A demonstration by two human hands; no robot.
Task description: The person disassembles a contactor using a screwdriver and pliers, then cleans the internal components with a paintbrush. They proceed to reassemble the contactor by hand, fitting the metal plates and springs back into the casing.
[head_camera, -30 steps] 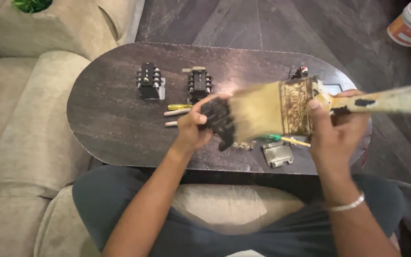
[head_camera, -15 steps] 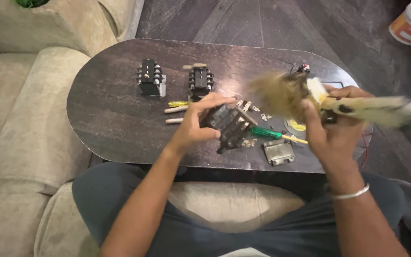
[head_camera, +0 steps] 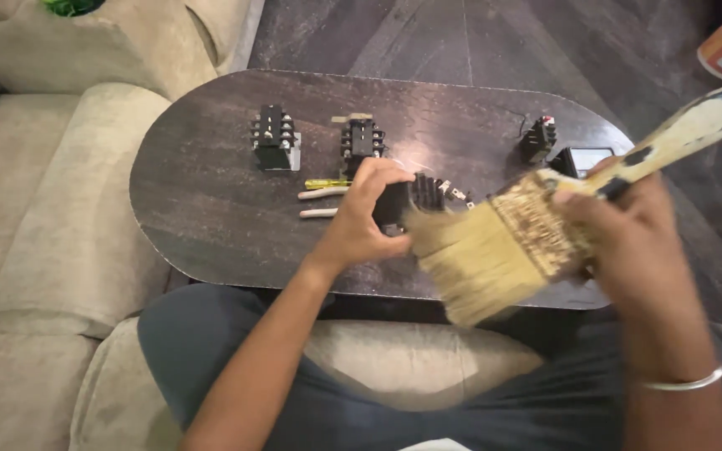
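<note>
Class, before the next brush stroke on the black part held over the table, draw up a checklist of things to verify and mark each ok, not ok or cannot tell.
1. Left hand grips the black part: ok.
2. Right hand holds the paintbrush by its metal band and handle: ok.
3. Bristles meet the black part: cannot tell, they are blurred.
4. Black part is over the table, not the lap: ok.
5. The two other black parts at the far side sit apart from the brush: ok.
6. Yellow-handled tool lies apart from the bristles: ok.
</note>
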